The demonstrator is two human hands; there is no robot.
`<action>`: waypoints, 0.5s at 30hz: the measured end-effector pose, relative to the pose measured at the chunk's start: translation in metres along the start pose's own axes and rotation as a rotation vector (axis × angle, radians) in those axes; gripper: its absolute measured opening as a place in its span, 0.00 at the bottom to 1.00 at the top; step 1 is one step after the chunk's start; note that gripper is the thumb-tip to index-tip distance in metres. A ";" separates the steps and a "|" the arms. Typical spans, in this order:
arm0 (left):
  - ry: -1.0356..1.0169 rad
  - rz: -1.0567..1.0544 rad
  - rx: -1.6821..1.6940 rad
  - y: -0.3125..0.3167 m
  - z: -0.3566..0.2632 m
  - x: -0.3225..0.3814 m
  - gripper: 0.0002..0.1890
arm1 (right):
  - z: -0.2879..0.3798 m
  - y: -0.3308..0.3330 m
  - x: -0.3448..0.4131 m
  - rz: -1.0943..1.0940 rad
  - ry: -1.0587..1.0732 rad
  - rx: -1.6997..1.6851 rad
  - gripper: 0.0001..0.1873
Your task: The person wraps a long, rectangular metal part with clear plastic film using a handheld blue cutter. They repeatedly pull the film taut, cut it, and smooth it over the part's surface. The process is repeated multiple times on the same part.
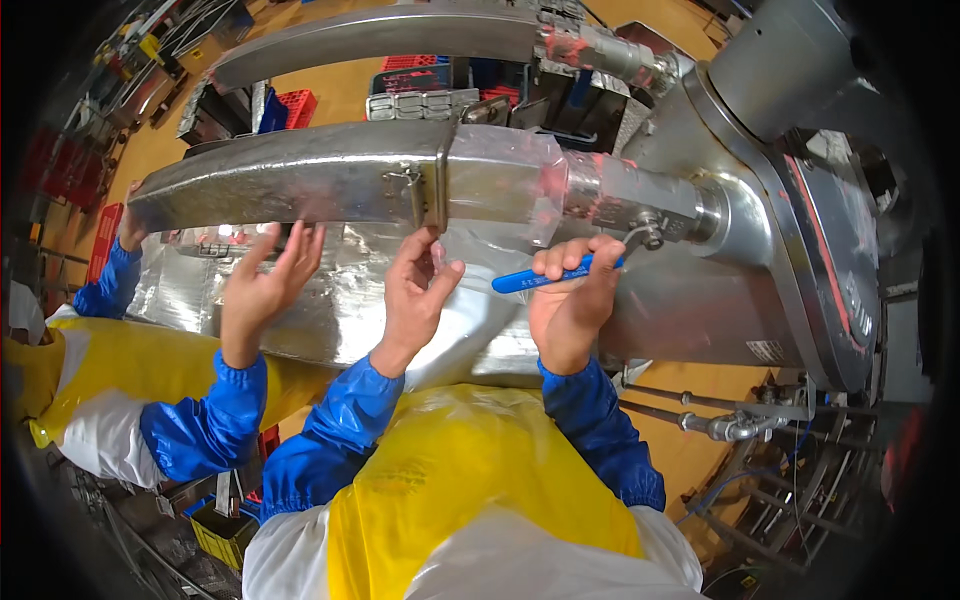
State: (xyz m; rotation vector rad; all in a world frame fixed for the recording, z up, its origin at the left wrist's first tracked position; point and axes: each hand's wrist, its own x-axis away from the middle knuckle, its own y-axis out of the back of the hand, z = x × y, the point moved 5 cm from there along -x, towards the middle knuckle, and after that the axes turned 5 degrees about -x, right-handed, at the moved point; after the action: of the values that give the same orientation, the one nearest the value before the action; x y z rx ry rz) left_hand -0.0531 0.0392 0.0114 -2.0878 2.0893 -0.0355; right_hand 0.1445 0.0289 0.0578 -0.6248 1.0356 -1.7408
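Note:
My right hand (574,300) is closed around the blue lever handle (525,280) of a steel ball valve (649,206). The valve joins a wide steel housing to a long rectangular metal duct (292,176). Clear plastic film (502,161) wraps the duct's near section, with pink residue around the fitting. My left hand (420,300) is below the duct's clamped flange (442,176), a small pinkish piece, perhaps plastic film, between thumb and fingers. Under the duct lies a shiny metal surface (337,300).
A co-worker in blue sleeves and a yellow apron stands at left, one hand (270,289) near the duct's underside, the other at its far end. A second duct (375,37) runs beyond. Metal moulds (424,105) and red crates (298,107) stand behind. Pipes (735,427) are at lower right.

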 end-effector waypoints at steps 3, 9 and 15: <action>-0.010 -0.111 0.055 0.023 -0.004 0.001 0.27 | -0.007 -0.004 -0.004 0.011 -0.010 -0.110 0.18; 0.026 -0.121 0.071 0.050 0.012 0.020 0.27 | -0.005 -0.015 -0.005 0.015 0.010 -0.097 0.18; -0.015 -0.039 -0.152 0.037 0.012 0.040 0.25 | -0.003 -0.023 -0.002 -0.007 0.075 0.041 0.18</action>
State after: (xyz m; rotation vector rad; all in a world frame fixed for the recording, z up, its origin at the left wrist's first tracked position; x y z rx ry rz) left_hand -0.0873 0.0012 -0.0105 -2.2066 2.1025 0.1374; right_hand 0.1320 0.0358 0.0766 -0.5410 1.0483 -1.7985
